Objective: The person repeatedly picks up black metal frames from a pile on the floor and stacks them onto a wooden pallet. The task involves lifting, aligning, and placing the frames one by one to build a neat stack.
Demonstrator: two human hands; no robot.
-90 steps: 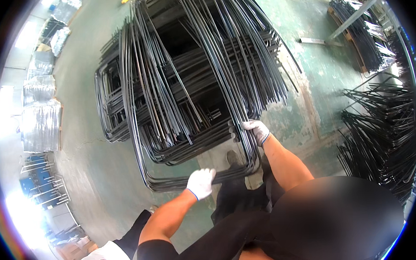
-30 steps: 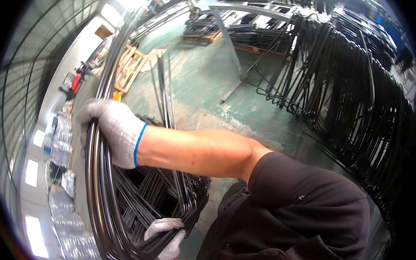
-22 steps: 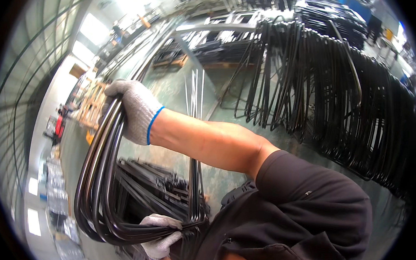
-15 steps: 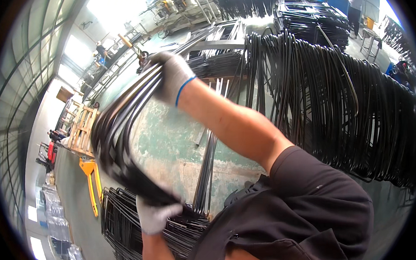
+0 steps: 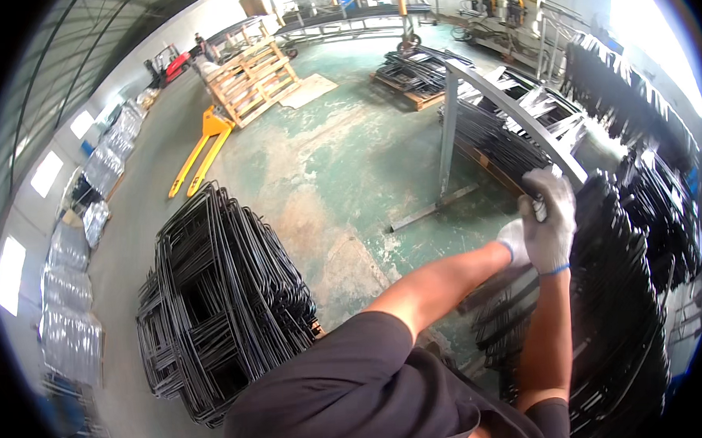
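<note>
Both my gloved hands are close together at the right, beside the near end of a grey metal rail. My right hand, in a pale glove with a blue cuff edge, has its fingers curled in; what they hold, if anything, is hidden. Partly behind it is my left hand, reached across my body, its fingers out of sight. Dark bent metal rods hang in a dense row right beside and below the hands, blurred. On the left, a stack of black bent-rod frames lies in a tall pile.
A yellow pallet jack stands beyond the stack, near leaning wooden pallets. Rod bundles lie on a low pallet at the back. The rail's upright and foot stand on the green floor. Plastic-wrapped stacks line the left wall.
The bundle of black bent rods is no longer in my hands. Both hands have swung right to the hanging rods, and the view has turned, bringing the stack into fuller sight.
</note>
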